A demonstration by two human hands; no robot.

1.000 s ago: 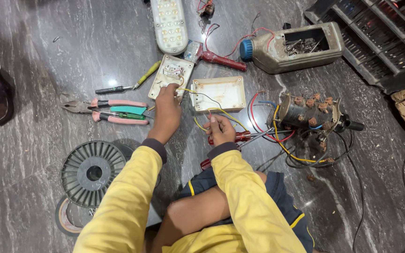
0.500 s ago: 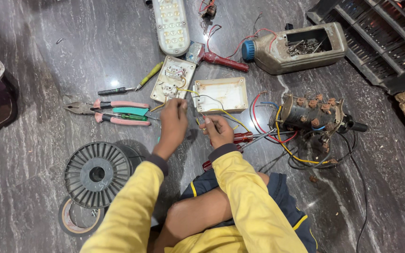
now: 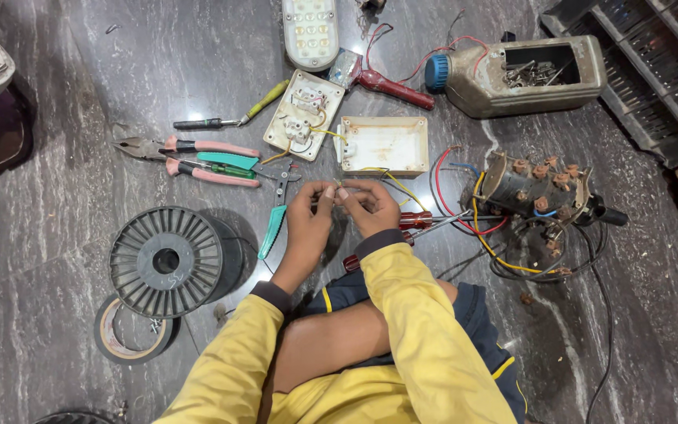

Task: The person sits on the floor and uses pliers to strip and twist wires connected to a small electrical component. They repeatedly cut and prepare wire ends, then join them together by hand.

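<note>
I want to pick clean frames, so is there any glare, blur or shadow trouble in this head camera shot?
Head view: sharp overall; lamp glare on the polished stone floor; soft shadow beside the wire spool; both hands crisp, edges slightly bowed.

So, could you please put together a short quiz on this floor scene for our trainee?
1. True or false: the left hand and right hand meet at the end of a thin yellow wire.
2. Which tool lies closest to the left hand? A) the pink-handled pliers B) the teal-handled cutters C) the green-handled screwdriver
3. What stands on the floor just left of the left forearm?

Key
1. True: both sets of fingertips pinch together there.
2. B.
3. A grey ribbed spool, with a tape roll in front of it.
</note>
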